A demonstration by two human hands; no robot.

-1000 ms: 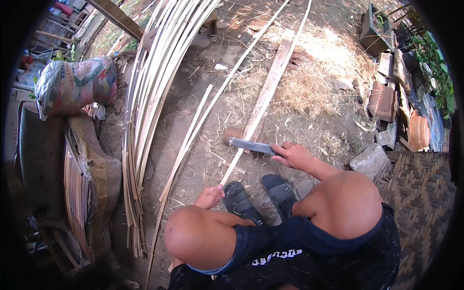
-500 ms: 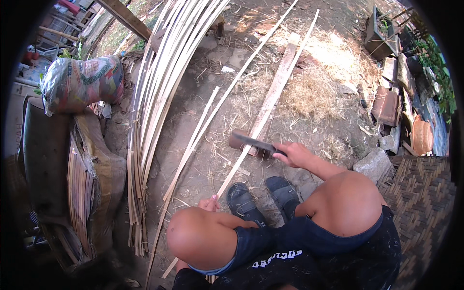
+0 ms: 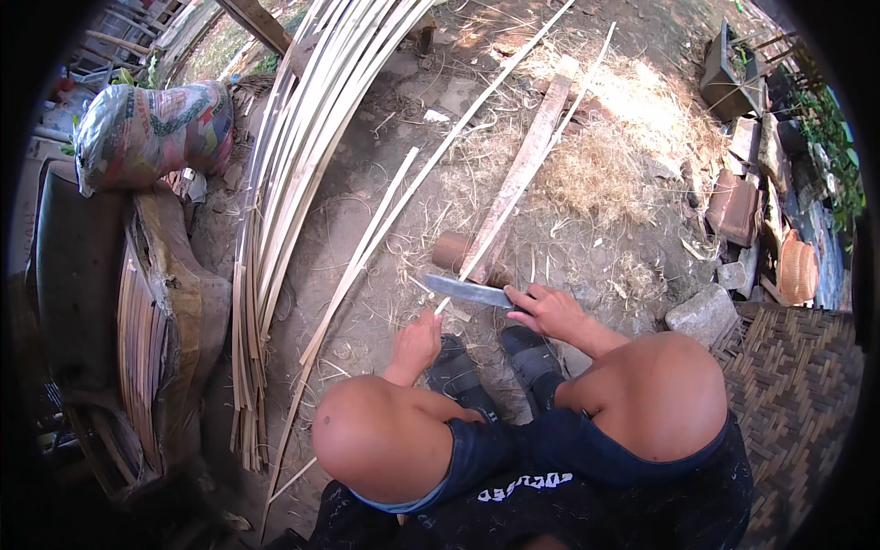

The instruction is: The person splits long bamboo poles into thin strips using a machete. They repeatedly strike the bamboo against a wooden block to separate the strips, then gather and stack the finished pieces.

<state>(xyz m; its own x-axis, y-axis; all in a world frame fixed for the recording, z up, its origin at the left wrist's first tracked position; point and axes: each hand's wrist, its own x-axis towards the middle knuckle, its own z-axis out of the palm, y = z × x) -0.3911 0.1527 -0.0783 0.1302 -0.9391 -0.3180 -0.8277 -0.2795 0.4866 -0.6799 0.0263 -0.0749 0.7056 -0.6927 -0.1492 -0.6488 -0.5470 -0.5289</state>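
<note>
My left hand (image 3: 417, 345), just ahead of my left knee, is closed around a long pale bamboo strip (image 3: 516, 194). The strip slants away to the upper right, along a flat wooden board (image 3: 525, 165). In my right hand (image 3: 548, 312) is a large knife (image 3: 469, 291), its handle mostly hidden by my fingers. Its wide grey blade points left and crosses the strip a short way beyond my left hand. A brown cylindrical block (image 3: 451, 249) lies under the board's near end.
A large bundle of bamboo strips (image 3: 307, 156) lies to the left, with several loose strips (image 3: 367, 252) beside it. Fibre shavings (image 3: 600, 179) cover the ground on the right. A stone (image 3: 702, 308) and woven mat (image 3: 793, 394) sit near my right knee. A stuffed sack (image 3: 156, 133) stands far left.
My left hand has come forward from beside the knee, closer to the knife. The knife has moved toward me, off the board's near end, and its blade now shows broader.
</note>
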